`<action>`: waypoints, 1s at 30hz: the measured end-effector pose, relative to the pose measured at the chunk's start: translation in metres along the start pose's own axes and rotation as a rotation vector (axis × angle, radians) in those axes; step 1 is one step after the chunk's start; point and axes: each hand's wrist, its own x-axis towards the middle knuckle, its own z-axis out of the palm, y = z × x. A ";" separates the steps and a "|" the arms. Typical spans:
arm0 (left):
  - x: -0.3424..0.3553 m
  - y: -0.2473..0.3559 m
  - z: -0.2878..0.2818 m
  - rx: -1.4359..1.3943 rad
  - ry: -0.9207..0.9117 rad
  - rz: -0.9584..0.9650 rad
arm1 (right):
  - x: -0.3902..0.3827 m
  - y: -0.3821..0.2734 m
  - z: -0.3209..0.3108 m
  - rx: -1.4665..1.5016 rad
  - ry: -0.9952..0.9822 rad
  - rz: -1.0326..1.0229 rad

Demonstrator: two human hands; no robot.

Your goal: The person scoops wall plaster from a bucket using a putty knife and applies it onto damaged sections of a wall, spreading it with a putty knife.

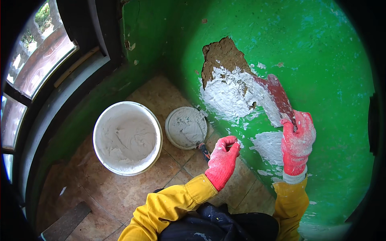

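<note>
Both hands wear red gloves dusted with white. My right hand (298, 140) grips a red flat plastering blade (279, 93), smeared with white filler and held against the green wall (333, 64). The blade touches white filler (227, 96) spread over a patch of bare brown substrate (223, 54). A second white patch (265, 146) lies below it. My left hand (223, 160) is closed in a pinch near the wall's lower part; whatever white bit is at its fingertips is too small to name. Beside it a handled tool (204, 152) rests at the white-smeared round lid (183, 126).
A white bucket (128, 142) of pale filler stands on the brown tiled floor (96, 193), left of the lid. A dark-framed window (42, 56) and ledge run along the far left. A dark plank (66, 223) lies at the lower left.
</note>
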 end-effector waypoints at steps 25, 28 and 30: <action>0.001 -0.007 -0.008 -0.088 0.040 -0.081 | -0.048 0.010 0.083 0.007 -0.197 -0.255; 0.000 -0.006 -0.010 -0.094 0.048 -0.070 | -0.042 0.003 0.075 -0.026 -0.155 -0.260; 0.000 -0.006 -0.009 -0.102 0.046 -0.065 | -0.037 -0.001 0.067 -0.066 -0.128 -0.209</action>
